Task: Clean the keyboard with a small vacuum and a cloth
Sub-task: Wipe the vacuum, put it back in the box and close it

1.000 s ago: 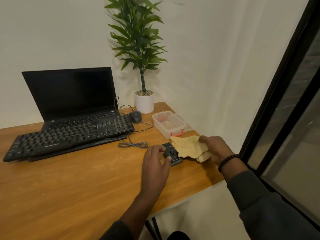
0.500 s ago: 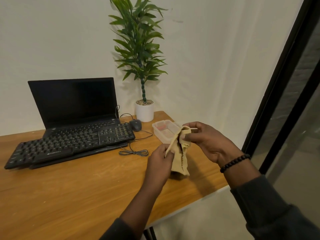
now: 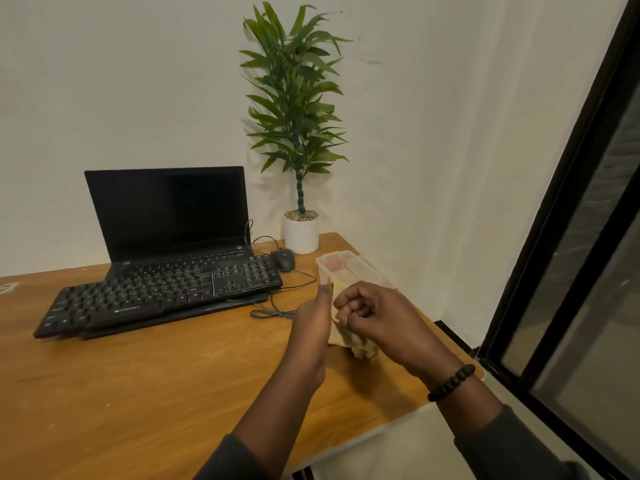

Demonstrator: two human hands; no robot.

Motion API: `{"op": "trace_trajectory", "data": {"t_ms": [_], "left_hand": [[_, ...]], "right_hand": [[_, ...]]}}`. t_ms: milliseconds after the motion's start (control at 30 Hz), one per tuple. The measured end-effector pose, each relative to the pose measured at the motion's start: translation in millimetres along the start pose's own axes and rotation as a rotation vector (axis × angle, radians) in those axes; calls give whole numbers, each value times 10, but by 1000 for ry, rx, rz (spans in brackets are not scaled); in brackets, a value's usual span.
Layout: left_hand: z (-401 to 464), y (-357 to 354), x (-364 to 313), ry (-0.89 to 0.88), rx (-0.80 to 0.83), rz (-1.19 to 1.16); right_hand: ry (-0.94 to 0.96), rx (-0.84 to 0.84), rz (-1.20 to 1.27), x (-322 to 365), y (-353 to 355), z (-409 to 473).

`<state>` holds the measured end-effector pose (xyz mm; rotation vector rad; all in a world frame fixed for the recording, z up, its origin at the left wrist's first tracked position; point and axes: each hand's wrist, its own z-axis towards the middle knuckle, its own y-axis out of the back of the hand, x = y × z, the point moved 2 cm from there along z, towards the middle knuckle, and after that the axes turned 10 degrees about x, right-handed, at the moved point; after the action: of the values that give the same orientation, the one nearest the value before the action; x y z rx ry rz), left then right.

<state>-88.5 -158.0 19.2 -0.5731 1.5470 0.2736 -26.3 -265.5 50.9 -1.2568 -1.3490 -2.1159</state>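
Head view, nearest first: two forearms in dark sleeves reach up from six o'clock over the wooden desk (image 3: 145, 393). The right hand (image 3: 375, 318), a bead bracelet (image 3: 451, 382) at its wrist, is curled into a fist around the yellow cloth (image 3: 356, 342), which hangs crumpled below the knuckles, above the desk. The left hand (image 3: 313, 320) stands edge-on just at nine o'clock of the right one, fingers straight and together, pressed against the cloth; whether it grips it cannot be told. Beyond the hands, at twelve o'clock, sits a clear plastic box (image 3: 349, 268). The black keyboard (image 3: 156, 296) lies at ten o'clock, propped on the open laptop (image 3: 166, 209). A mouse (image 3: 284, 259) and potted plant (image 3: 298, 133) stand farther back.
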Motion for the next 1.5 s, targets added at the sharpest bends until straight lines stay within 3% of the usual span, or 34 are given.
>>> {"op": "trace_trajectory", "data": {"t_ms": [67, 133, 233, 300, 367, 500, 567, 667, 800, 867, 1000, 1100, 1300, 1500], "left_hand": [[-28, 41, -19, -63, 152, 40], [-33, 79, -46, -133, 283, 75], [32, 157, -136, -193, 350, 249], [65, 232, -222, -211, 374, 346], [92, 295, -294, -199, 416, 420], [133, 322, -466, -221, 446, 591], [169, 349, -519, -213, 475, 641], [230, 433, -543, -235, 497, 724], [474, 482, -557, -316, 350, 782], [673, 498, -523, -265, 296, 685], [1110, 540, -366, 23, 222, 265], [1509, 517, -329, 31, 149, 233], [2410, 329, -399, -161, 33, 578], [2843, 199, -87, -249, 48, 966]], "right_hand": [[-1, 43, 140, -27, 41, 6], [-6, -38, 301, -30, 133, 23], [20, -182, 134, -57, 257, 71], [25, -189, 37, -104, 313, 106], [-28, -59, 60, -139, 343, 132], [-70, 471, 349, -238, 218, 107], [-90, 533, 429, -306, 109, 65], [-119, 446, 559, -433, -11, 16], [-125, 295, 599, -563, -84, 7], [-150, 144, 647, -634, -98, 25], [-215, -111, 622, -698, -30, 155], [-217, -262, 486, -723, 104, 405], [-272, -434, 217, -1079, 439, 1132], [-384, -384, -104, -1438, 487, 1477]]}}
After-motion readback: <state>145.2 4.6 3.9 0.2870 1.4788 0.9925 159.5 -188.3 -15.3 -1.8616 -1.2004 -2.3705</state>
